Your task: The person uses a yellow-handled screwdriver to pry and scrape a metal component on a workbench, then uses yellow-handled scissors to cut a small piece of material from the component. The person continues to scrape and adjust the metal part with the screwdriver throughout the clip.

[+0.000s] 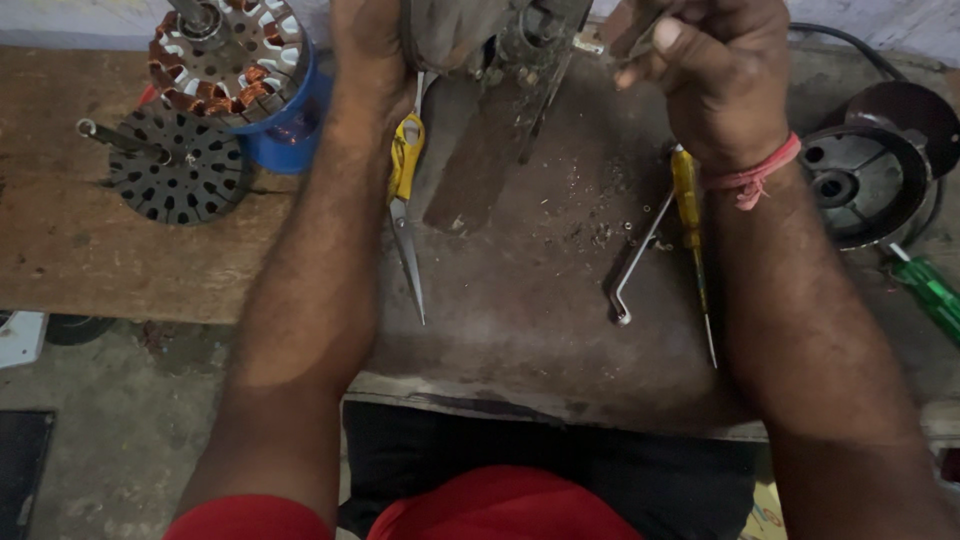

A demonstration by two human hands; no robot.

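Note:
My left hand (372,40) grips a dark grey metal motor part (470,35) at the top edge of the view, fingers wrapped around its left side. My right hand (715,75) is closed beside it on the right, pinching a small metal piece (600,42) against that part; a red thread band sits on that wrist. Below, on the worn wooden bench (520,330), lie yellow-handled scissors (405,200), a bent metal rod (640,260) and a yellow-handled screwdriver (692,235).
A copper-wound stator (228,55) rests on a blue tub (290,125) at the back left, next to a black slotted disc (180,175). A dark round motor housing (870,170) and a green screwdriver handle (930,295) lie at the right. Small metal bits scatter mid-bench.

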